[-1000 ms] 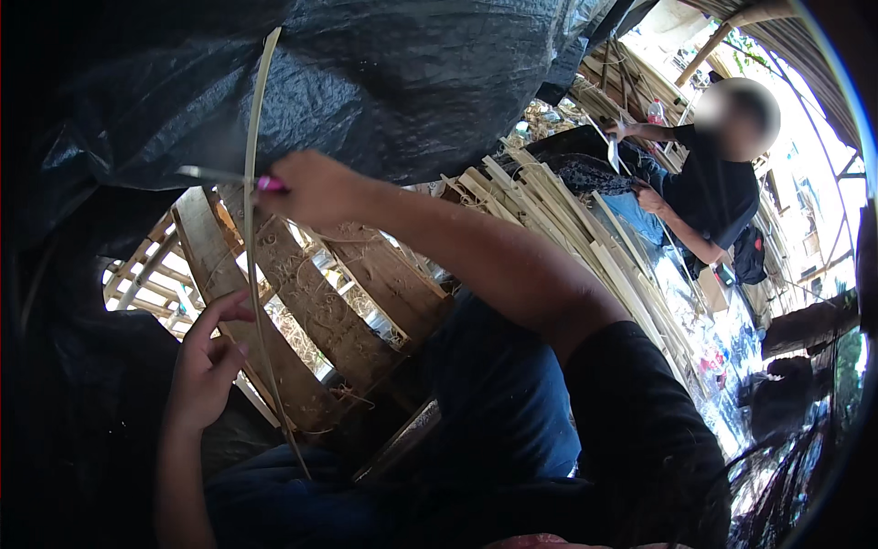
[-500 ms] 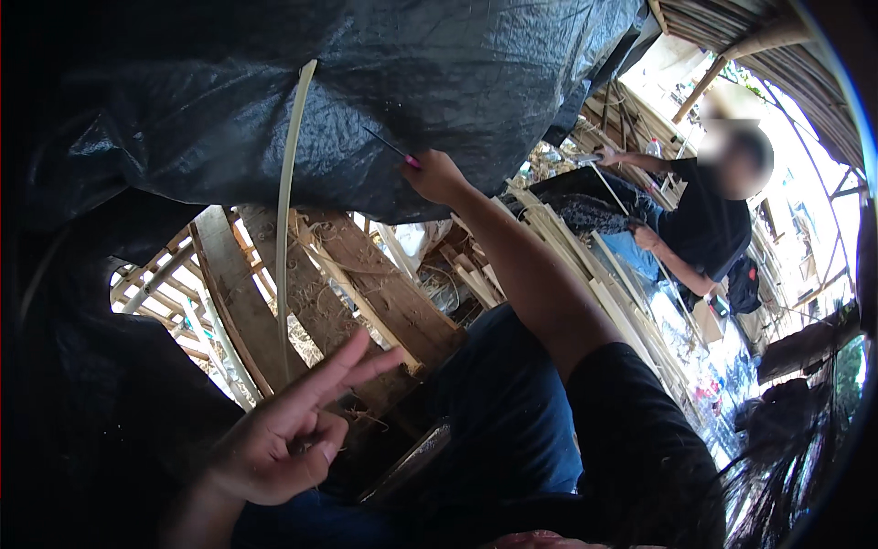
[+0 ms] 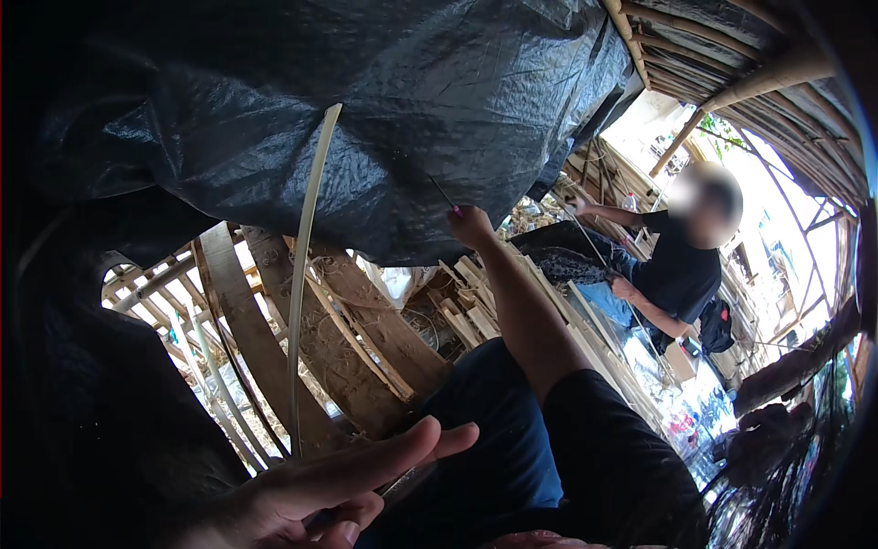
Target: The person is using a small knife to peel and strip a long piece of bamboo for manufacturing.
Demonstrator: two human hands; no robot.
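Note:
My right hand point(image 3: 473, 229) is stretched out far ahead and closed round the pink handle of what looks like a thin-bladed knife point(image 3: 442, 194). The dark blade points up and left in front of a black plastic sheet point(image 3: 247, 101). Low in the view is my left hand point(image 3: 343, 485), its first two fingers straight out to the right and the others curled, with nothing seen in it. A long pale strip, apparently bamboo point(image 3: 311, 201), stands nearly upright. Its lower end runs down behind my left hand, and whether they touch I cannot tell.
Wooden planks point(image 3: 343, 357) with fibre shavings lie under the sheet, beside a slatted bamboo frame point(image 3: 165, 284). Split strips point(image 3: 540, 293) are piled right of my knee. A person point(image 3: 681, 274) in a dark shirt sits at the right, holding a thin strip.
My left hand has dropped lower and its fingers have swung to point rightward. The right hand with the knife now appears lower and further right; the whole view has shifted.

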